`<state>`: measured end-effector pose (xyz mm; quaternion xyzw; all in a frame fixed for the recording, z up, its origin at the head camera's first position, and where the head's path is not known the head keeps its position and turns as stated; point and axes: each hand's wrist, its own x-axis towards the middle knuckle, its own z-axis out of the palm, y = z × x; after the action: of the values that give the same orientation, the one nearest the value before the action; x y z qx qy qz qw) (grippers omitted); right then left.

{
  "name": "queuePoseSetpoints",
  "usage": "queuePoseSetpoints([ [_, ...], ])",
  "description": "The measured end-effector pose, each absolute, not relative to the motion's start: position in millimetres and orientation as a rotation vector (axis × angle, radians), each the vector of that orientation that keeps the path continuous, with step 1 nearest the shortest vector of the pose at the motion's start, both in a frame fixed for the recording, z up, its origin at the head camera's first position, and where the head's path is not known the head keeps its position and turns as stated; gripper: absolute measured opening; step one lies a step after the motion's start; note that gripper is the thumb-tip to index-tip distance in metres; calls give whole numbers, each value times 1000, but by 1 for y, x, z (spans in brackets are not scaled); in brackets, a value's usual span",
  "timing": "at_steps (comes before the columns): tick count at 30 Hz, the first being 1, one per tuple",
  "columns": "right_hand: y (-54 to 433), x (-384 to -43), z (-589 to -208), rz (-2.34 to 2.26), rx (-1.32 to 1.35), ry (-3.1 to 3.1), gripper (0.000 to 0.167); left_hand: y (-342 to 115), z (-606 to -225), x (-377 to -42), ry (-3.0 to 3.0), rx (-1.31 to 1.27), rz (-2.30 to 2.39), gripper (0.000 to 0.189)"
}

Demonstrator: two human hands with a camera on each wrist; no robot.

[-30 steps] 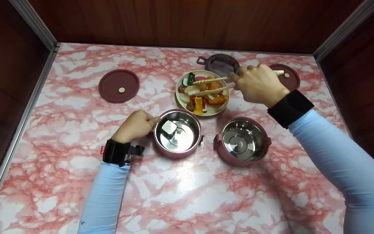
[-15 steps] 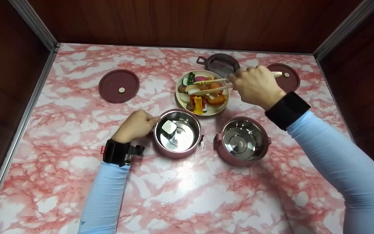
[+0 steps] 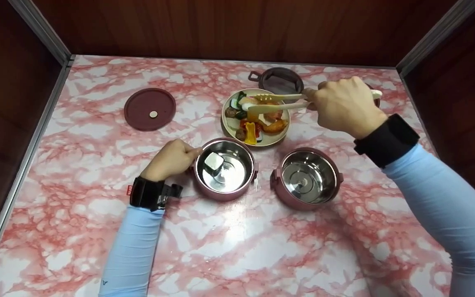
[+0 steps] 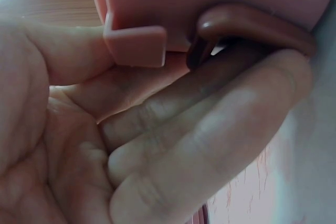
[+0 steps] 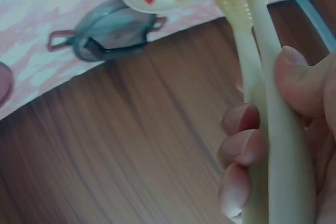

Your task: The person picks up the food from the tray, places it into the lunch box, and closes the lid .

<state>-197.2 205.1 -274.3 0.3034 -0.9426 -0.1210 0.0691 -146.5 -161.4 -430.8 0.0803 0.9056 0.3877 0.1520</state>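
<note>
Right hand (image 3: pixel 348 108) wrapped round tongs (image 5: pixel 286 156), tips over far plate (image 3: pixel 273 139); left hand (image 3: pixel 173 160) curled, gripping handle (image 4: pixel 252 20) of left pot (image 3: pixel 224 196).

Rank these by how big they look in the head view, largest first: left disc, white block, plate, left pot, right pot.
1. Plate, left pot and right pot: too alike to rank
2. Left disc
3. White block, inside the left pot

Two hands (image 3: pixel 172 159) (image 3: pixel 346 108); one pair of tongs (image 3: pixel 283 107); two pots (image 3: pixel 232 178) (image 3: pixel 308 181); one plate (image 3: pixel 267 143); two maroon discs (image 3: pixel 150 105) (image 3: pixel 377 102); one pale-topped cube (image 3: pixel 214 161).
</note>
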Motion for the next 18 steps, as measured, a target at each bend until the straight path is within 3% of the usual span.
queuePoseSetpoints([
  [18, 176, -125, -252, -223, 835, -2992, 9, -163, -430, -146, 2597, 243, 1129, 53],
])
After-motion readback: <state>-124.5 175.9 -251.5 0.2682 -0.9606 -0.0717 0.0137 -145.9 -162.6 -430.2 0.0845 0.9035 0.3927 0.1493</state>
